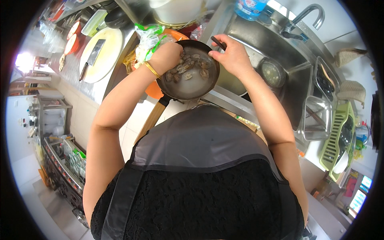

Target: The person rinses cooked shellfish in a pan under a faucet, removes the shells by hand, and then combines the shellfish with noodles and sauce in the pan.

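A dark frying pan (192, 88) with a wooden handle (154, 118) is in front of my body, at the sink's near left corner. Cloudy water and several brown, shellfish-like pieces (189, 64) are in it. My left hand (169, 57), with a gold bangle at the wrist, reaches over the pan's left rim. Its fingertips are among the pieces; whether they pinch one is hidden. A short dark handle (218, 43) is gripped in my right hand (234, 57), and the tool's other end cannot be made out. My right thumb meets the pan's right rim.
Right of the pan, the steel sink (255, 33) holds a bowl (272, 72) under a curved faucet (309, 18). A cleaver (96, 52) lies on a round cutting board (112, 57) at left. Plastic bags (148, 37) touch the pan's left side. A green rack (334, 141) stands at right.
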Motion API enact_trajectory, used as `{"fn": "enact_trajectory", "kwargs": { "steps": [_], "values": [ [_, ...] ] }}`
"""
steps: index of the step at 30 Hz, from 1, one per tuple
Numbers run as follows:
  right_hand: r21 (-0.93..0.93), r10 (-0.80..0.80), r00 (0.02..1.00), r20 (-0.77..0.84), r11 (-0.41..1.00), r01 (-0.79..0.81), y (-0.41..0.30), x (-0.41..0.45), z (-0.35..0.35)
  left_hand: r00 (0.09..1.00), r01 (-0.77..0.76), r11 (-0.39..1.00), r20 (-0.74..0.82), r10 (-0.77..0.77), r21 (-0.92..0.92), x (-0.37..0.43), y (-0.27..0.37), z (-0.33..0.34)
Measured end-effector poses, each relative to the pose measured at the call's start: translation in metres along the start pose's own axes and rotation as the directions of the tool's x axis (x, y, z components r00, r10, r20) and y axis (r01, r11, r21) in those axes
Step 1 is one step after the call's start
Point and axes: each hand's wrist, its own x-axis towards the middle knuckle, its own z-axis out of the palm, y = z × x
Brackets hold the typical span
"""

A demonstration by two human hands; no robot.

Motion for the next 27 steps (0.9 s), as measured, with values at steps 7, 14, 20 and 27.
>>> {"fn": "enact_trajectory", "kwargs": {
  "steps": [7, 14, 20, 27],
  "values": [
    [-0.005, 0.106, 0.986, 0.13, 0.994, -0.106, -0.008, 0.0, -0.007, 0.996, -0.071, 0.975, 0.062, 0.059, 0.211, 0.0, 0.005, 0.044],
    [-0.031, 0.121, 0.978, 0.171, 0.993, -0.118, -0.006, -0.004, -0.009, 0.957, -0.061, 0.998, 0.283, 0.068, -0.031, -0.001, 0.004, 0.019],
    [0.173, 0.074, 0.956, 0.285, 0.977, -0.127, -0.008, -0.004, -0.001, 0.983, 0.175, 0.129, 0.181, 0.035, -0.976, -0.007, 0.026, -0.007],
    [0.193, 0.052, 0.993, 0.105, 0.979, -0.072, -0.008, 0.001, 0.011, 0.988, 0.041, 0.167, 0.015, -0.156, -0.985, -0.011, 0.045, -0.005]
  ]
}}
